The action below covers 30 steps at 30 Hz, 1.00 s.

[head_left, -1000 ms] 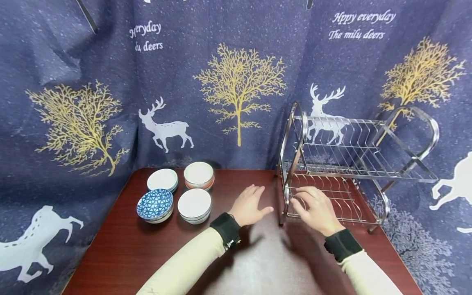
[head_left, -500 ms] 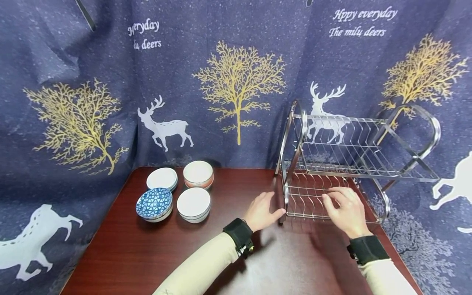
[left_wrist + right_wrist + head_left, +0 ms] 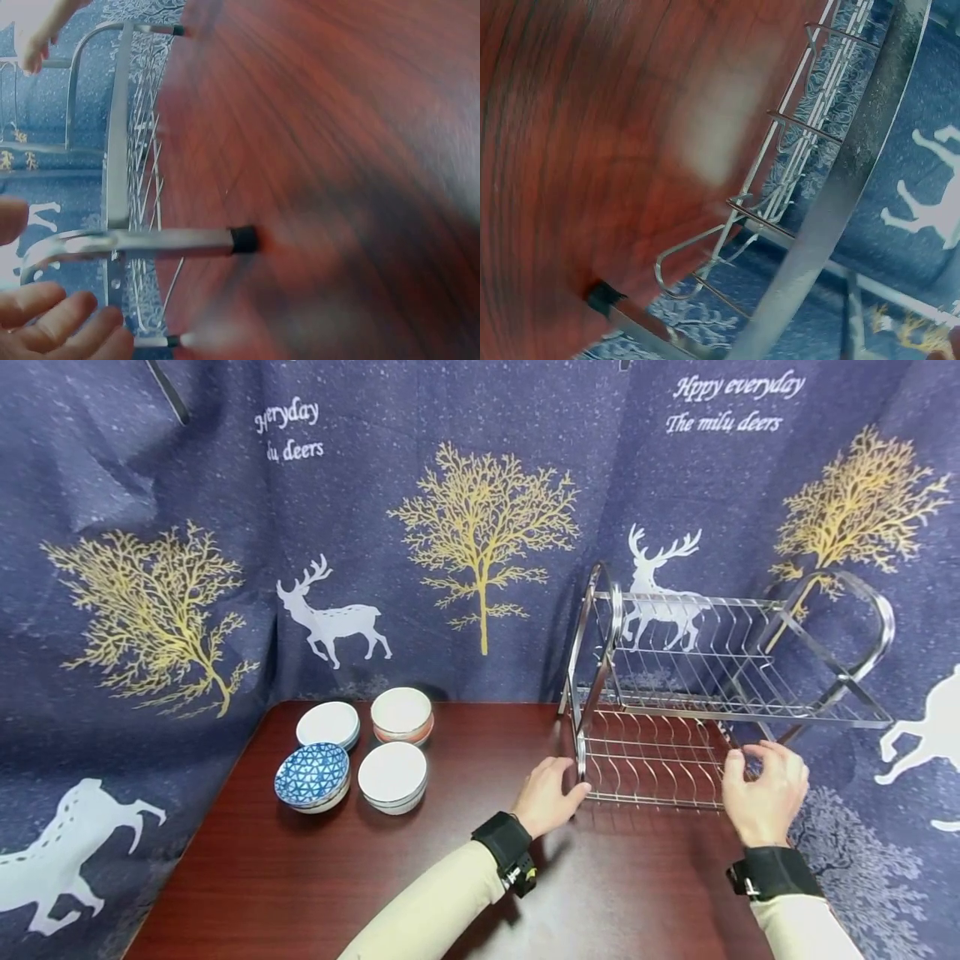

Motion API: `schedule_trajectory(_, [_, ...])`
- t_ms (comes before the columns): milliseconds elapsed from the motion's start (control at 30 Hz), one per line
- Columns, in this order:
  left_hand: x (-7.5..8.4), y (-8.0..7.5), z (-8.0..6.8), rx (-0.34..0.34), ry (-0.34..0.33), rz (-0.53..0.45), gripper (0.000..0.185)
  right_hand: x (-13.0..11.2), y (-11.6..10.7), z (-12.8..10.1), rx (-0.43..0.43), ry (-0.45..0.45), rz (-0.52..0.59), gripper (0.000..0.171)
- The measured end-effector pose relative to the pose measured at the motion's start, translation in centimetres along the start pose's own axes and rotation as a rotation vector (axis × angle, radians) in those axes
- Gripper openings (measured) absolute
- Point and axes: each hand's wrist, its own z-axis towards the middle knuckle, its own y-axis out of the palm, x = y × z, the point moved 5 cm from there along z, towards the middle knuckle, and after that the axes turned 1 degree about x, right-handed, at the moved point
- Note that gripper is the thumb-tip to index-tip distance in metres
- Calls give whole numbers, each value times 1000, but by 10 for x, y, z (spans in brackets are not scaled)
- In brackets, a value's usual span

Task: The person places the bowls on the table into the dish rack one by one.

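A two-tier metal dish rack (image 3: pixel 652 714) stands at the right of the table. My left hand (image 3: pixel 546 797) is at its front left leg (image 3: pixel 180 241). In the left wrist view the fingers (image 3: pixel 71 326) and the thumb (image 3: pixel 10 219) lie on either side of the rack's bent tube, with a gap between them. At the rack's front right end is my right hand (image 3: pixel 767 793), thumb and fingers spread apart; its hold on the frame is hidden. Only a bit of fingertip (image 3: pixel 939 354) shows in the right wrist view, beside the metal frame (image 3: pixel 832 195).
On the left of the table (image 3: pixel 480 743) stand a blue patterned bowl (image 3: pixel 313 775) and white bowls (image 3: pixel 393 772), some stacked. A white bowl (image 3: pixel 327 724) and a bowl over an orange one (image 3: pixel 402 714) are behind them. A patterned curtain (image 3: pixel 450 527) hangs at the back.
My right hand has moved right across the rack's front to its right end. My left hand has shifted right, up to the rack's left leg. The bowls and rack stay put.
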Motion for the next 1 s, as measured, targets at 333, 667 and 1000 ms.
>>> schedule_trajectory(333, [2, 9, -3, 39, -15, -71, 25, 39, -7, -7, -66, 415, -142, 48])
schedule_trajectory(667, [0, 12, -1, 50, 4, -170, 14, 64, -1, -16, -257, 657, -96, 50])
schedule_trajectory(1000, [-3, 13, 3, 74, -7, -193, 4, 67, -3, -16, -254, 687, -102, 42])
